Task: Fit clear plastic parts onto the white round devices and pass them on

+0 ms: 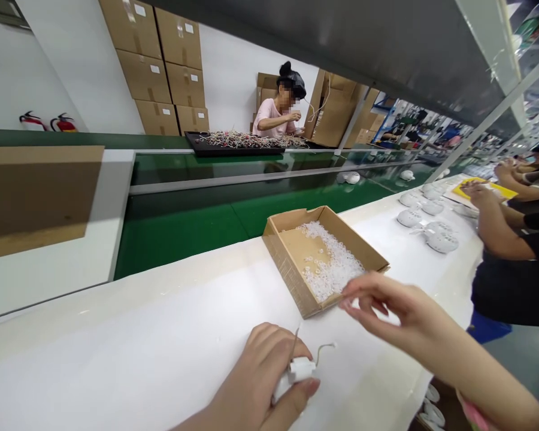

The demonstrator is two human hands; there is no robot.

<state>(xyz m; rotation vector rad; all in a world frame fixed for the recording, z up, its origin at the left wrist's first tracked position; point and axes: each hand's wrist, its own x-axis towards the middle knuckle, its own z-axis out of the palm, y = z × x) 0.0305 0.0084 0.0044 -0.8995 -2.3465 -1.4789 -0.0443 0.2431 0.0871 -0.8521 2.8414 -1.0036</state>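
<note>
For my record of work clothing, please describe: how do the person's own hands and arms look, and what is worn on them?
The left hand and right hand are bare; no glove, ring or watch shows. The right forearm has no sleeve in view. Pink cloth shows beneath it, perhaps clothing.

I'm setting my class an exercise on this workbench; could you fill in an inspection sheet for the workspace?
Surface: white bench top, glossy, light reflections.
Job's things: white plastic part; open cardboard box holding small clear plastic pieces.
Clutter: white rounded parts farther along the bench.
Hands: left hand holds the plastic part; right hand at the box's near rim, grasp unclear.
Cables: thin wire beside the held part.
Surroundings: green conveyor, black tray of tangled leads, co-worker, stacked cartons.
</note>
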